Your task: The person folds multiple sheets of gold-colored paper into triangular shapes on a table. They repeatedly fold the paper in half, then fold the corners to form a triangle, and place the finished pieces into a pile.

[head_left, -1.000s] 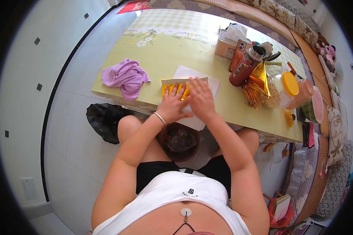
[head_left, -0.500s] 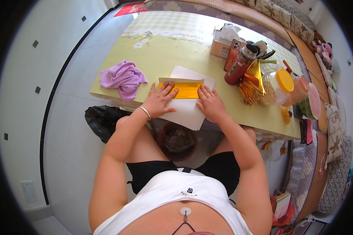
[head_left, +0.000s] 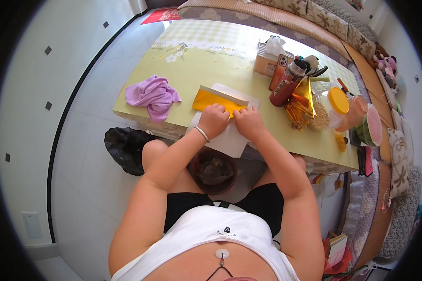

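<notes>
A shiny gold foil sheet (head_left: 205, 99) with a pale strip along its far edge lies slanted over white paper sheets (head_left: 227, 141) at the table's near edge. My left hand (head_left: 214, 121) has its fingers curled on the near edge of the foil sheet, around its middle. Close beside it, my right hand (head_left: 249, 122) pinches the foil sheet near its right end. The fingertips of both hands are partly hidden by the knuckles. Off to the left, a crumpled purple cloth (head_left: 154, 96) rests on the table.
On the right stand a dark red thermos (head_left: 284, 89), a phone (head_left: 279, 70), a tissue box (head_left: 265, 61), folded gold foil (head_left: 303, 105) and a yellow-lidded jar (head_left: 338, 100). Below the table edge are a bin (head_left: 214, 173) between my legs and a black bag (head_left: 126, 149).
Both hands went from lying flat on the gold foil to curled fingers gripping its near edge, closer together. The foil has turned slantwise, its left end reaching out past the white paper.
</notes>
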The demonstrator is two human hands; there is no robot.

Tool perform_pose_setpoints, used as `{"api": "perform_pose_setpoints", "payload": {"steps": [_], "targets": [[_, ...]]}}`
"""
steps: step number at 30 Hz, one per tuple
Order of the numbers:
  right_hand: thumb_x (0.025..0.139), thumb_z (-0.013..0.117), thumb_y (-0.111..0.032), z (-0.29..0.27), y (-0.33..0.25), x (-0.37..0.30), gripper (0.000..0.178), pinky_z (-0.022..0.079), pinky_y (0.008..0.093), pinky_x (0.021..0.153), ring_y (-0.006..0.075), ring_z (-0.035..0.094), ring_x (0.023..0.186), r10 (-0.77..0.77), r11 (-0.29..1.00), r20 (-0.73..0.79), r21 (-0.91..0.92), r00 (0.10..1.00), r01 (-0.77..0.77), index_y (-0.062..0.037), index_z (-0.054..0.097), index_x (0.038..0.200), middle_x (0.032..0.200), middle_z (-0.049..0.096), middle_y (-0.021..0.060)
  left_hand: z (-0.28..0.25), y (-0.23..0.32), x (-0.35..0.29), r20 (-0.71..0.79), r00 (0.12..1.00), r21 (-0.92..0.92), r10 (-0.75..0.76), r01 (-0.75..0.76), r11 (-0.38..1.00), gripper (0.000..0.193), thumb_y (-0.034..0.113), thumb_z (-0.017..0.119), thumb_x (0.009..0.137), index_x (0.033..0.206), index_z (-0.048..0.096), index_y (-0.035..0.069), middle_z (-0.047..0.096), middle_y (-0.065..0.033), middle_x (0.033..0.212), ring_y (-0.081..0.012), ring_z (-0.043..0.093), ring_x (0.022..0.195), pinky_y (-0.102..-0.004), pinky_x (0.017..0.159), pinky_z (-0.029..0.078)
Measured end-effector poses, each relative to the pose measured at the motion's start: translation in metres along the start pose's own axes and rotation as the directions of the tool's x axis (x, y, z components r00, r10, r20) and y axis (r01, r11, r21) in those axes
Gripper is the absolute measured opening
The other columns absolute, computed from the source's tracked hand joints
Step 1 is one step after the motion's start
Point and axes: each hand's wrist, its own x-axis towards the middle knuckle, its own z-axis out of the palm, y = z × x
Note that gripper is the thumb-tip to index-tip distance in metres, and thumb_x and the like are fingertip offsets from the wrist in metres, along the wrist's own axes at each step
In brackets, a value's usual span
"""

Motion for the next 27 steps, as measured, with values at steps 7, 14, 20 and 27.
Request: {"api": "perform_pose_setpoints", "payload": {"steps": [7,14,20,27], "targets": [[0.082,0.07,-0.016,-0.001,-0.003,-0.017,0.015,0.052,0.0404,0.083,0.0295,0.067,0.091,0.395,0.723,-0.106,0.648,0.912,-0.238,-0.0045,0.07,0.091,0.087,0.069,0.0134,0.014,0.008,-0.017,-0.106,0.928,-0.318,-0.358,0.31,0.896,0.013,0.016,0.073,0.08,0.078,0.069,0.004,0.065,-0.012,0.091,-0.0302,0.064,0.086,-0.0409,0.076,0.053],[0.083,0.074,-0.02,0.019,0.01,-0.011,0.017,0.05,0.0398,0.085,0.0308,0.064,0.099,0.638,0.531,0.036,0.703,0.769,-0.474,-0.0029,0.071,0.082,0.104,0.07,0.0138,0.015,0.002,0.0,0.048,0.879,-0.311,-0.475,0.465,0.829,0.02,0.022,0.076,0.081,0.078,0.07,0.004,0.064,-0.0124,0.092,-0.0303,0.064,0.086,-0.0406,0.076,0.052],[0.078,0.078,-0.022,0.027,-0.005,-0.024,0.019,0.042,0.047,0.1,0.0352,0.055,0.119,0.626,0.712,-0.172,0.523,0.76,-0.469,-0.0047,0.071,0.082,0.127,0.064,0.0166,0.003,0.007,0.011,0.164,0.841,-0.245,-0.516,0.541,0.805,0.021,0.028,0.078,0.08,0.078,0.072,0.008,0.063,-0.0106,0.096,-0.0286,0.064,0.09,-0.0403,0.077,0.052],[0.077,0.079,-0.02,0.03,-0.005,-0.03,0.019,0.043,0.0467,0.103,0.0387,0.056,0.121,0.661,0.663,-0.227,0.623,0.715,-0.415,-0.0041,0.069,0.077,0.129,0.062,0.0234,0.001,0.003,0.006,0.178,0.862,-0.318,-0.475,0.507,0.801,0.022,0.027,0.079,0.079,0.079,0.071,0.007,0.063,-0.0087,0.097,-0.0277,0.064,0.09,-0.0394,0.078,0.052]]}}
